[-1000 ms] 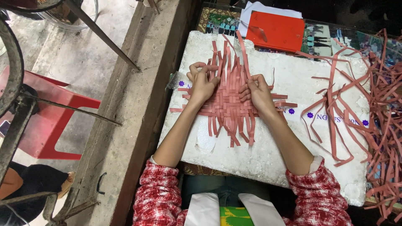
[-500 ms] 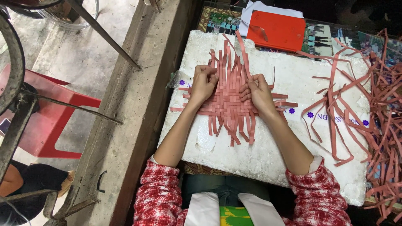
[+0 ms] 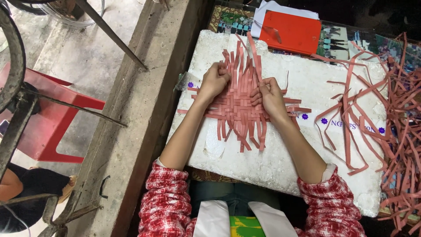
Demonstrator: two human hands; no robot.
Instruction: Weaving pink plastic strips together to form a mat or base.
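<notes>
Woven mat of pink strips (image 3: 240, 104) lies flat on a white foam board (image 3: 280, 162), near the board's upper left. Left hand (image 3: 215, 81) at the mat's left edge — fingers curled, pinching strip ends. Right hand (image 3: 268, 95) on the mat's right side, fingers pressed together on strips. Loose pink strips (image 3: 381, 118) heaped at right, red folder (image 3: 290, 31) beyond.

Fingertips of left hand (image 3: 215, 81) and right hand (image 3: 267, 96) curled under, hidden against the woven pink mat (image 3: 241, 105), loose pink strips (image 3: 394, 123) cut off at right edge, red chair (image 3: 48, 118) partly behind metal bars, seated person's body cropped at bottom
</notes>
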